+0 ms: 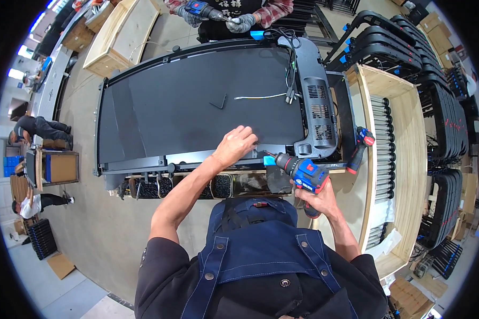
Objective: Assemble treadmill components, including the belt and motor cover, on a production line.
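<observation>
My right hand is wrapped round the grip of a blue, red and black cordless drill. The bit points left, close to the near side rail of a treadmill that lies across in front of me. My left hand rests by the near edge of the black belt, left of the bit, with its fingers curled together. Whatever those fingers hold, if anything, is hidden. A black L-shaped hex key lies on the belt. Beyond it, a cable with a plug trails from the grey motor cover.
Across the treadmill, a gloved co-worker holds another drill. A red and black power tool lies at the right end. A wooden crate holds metal rollers. Black frames are stacked farther right. Below the rail sits a parts tray.
</observation>
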Demonstrator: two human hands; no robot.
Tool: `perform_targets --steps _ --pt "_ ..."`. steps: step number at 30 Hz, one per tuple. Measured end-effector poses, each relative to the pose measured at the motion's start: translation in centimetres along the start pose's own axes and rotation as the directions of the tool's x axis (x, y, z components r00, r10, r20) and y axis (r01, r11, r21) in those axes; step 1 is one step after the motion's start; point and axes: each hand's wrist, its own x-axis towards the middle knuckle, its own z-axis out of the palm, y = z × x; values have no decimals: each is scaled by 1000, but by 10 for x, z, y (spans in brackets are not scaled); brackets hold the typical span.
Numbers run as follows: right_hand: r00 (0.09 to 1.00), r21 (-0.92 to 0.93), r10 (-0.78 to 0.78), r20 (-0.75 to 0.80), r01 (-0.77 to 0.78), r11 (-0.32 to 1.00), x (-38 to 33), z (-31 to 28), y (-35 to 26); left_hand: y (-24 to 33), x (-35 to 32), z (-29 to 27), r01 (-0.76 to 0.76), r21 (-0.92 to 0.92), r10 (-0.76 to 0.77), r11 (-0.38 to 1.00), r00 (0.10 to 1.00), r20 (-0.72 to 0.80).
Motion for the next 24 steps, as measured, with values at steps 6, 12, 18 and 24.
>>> perform_targets --steps 6,12,18,24 --pt "997 -292 26 73 -3 956 33 -3 -42 -3 -3 5 73 -53 -72 996 997 27" --pt "971 -477 134 200 -23 879 74 0 -76 -6 -6 10 99 -76 -100 992 995 -6" --pt "939 -621 201 279 17 784 92 4 -85 -10 -8 12 103 -112 -107 988 994 -35" --pt "933 -627 221 284 7 779 96 11 -95 -10 -9 11 107 -139 -116 985 992 -56"
